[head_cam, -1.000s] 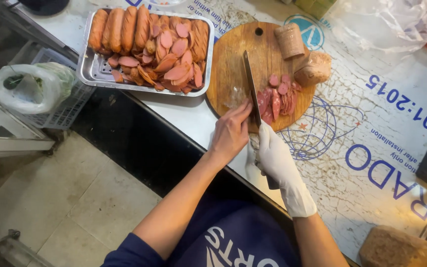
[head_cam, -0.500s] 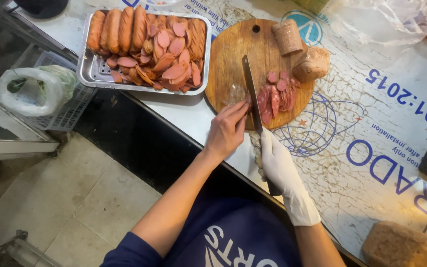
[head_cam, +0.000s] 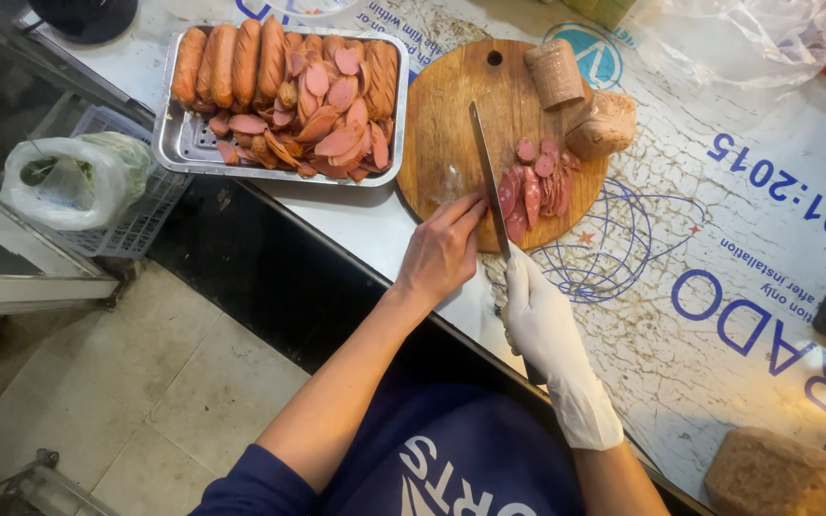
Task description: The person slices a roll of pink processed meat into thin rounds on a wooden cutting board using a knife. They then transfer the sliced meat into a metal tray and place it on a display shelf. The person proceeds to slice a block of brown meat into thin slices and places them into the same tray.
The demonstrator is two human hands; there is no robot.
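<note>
A round wooden cutting board lies on the counter with a pile of pink sausage slices on its near right side. My right hand, in a white glove, grips the handle of a long knife whose blade lies across the board, just left of the slices. My bare left hand rests at the board's near edge, fingertips against the blade, holding nothing I can see. Two uncut sausage chunks stand at the board's far right.
A metal tray left of the board holds whole sausages and many slices. A printed sheet covers the counter. A bagged bundle sits in a basket below left. There is a clear plastic bag at the top right and a brown block at the bottom right.
</note>
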